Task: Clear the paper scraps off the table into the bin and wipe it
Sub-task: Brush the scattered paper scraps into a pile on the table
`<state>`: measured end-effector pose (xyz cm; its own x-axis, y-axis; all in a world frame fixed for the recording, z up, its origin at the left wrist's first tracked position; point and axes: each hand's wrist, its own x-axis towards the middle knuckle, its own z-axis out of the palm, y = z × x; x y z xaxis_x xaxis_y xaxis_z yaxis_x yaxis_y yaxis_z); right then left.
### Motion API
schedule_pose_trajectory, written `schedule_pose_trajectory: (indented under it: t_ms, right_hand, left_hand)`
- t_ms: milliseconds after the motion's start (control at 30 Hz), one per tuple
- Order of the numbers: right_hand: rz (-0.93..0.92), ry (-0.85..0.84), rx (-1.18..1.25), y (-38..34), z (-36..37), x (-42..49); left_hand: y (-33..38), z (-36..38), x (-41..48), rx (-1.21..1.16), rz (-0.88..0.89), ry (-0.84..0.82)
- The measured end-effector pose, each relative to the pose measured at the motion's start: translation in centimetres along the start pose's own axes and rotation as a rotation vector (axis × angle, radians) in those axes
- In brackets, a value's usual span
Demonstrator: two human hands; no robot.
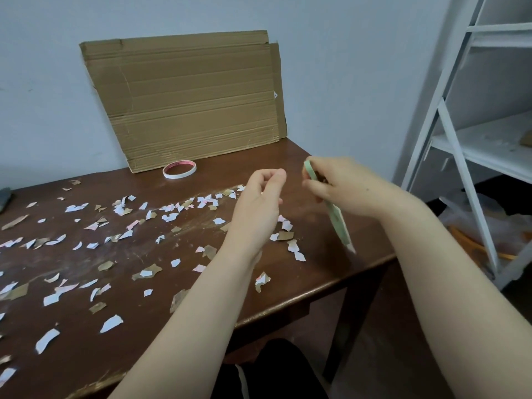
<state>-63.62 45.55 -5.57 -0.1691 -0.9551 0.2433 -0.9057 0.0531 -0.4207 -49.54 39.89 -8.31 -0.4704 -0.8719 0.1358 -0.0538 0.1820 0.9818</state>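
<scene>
R grip clamped on green strip; L grip curled, empty, above paper scraps.

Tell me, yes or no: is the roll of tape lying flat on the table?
Yes, the tape roll lies flat on the brown table, just in front of the cardboard sheet leaning against the wall.

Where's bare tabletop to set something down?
Free: the strip between the tape roll and the cardboard sheet, and the right corner of the table under the right hand. Crowded: paper scraps from the left hand leftward.
</scene>
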Motion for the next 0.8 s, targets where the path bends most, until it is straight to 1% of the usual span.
schedule_pose_trajectory:
  t_ms: [67, 167, 233, 467, 567, 633, 700, 800]
  right_hand:
    - [0.042, -0.077, -0.089, 0.3, 0.3, -0.2]
    - [0.017, -0.151, -0.117, -0.9, 2.2, 0.0]
    - [-0.039, -0.148, -0.084, -2.0, 3.4, 0.6]
    - [-0.174, -0.112, 0.148, -6.5, 5.6, 3.0]
    - [-0.201, -0.076, 0.218, -7.1, 5.1, 3.2]
    - [-0.173, -0.034, 0.174, -6.5, 3.9, 2.8]
    - [-0.106, -0.037, 0.070, -5.6, 2.8, 2.0]
    - [-0.003, -0.139, -0.033, -4.9, 2.7, 0.7]
  left_hand:
    - [-0.2, 0.1, -0.2, 0.005, -0.026, -0.024]
    - [-0.4, -0.2, -0.3, -0.012, -0.046, -0.040]
    - [-0.4, -1.0, -0.1, -0.027, -0.040, -0.011]
    - [0.1, -4.6, -0.2, -0.111, -0.012, 0.206]
    - [0.3, -5.0, -0.6, -0.129, 0.016, 0.214]
    - [0.2, -4.9, -0.8, -0.086, 0.024, 0.189]
    - [-0.2, -4.7, -1.1, -0.053, 0.011, 0.154]
    - [-0.7, -4.5, -1.4, -0.034, -0.016, 0.108]
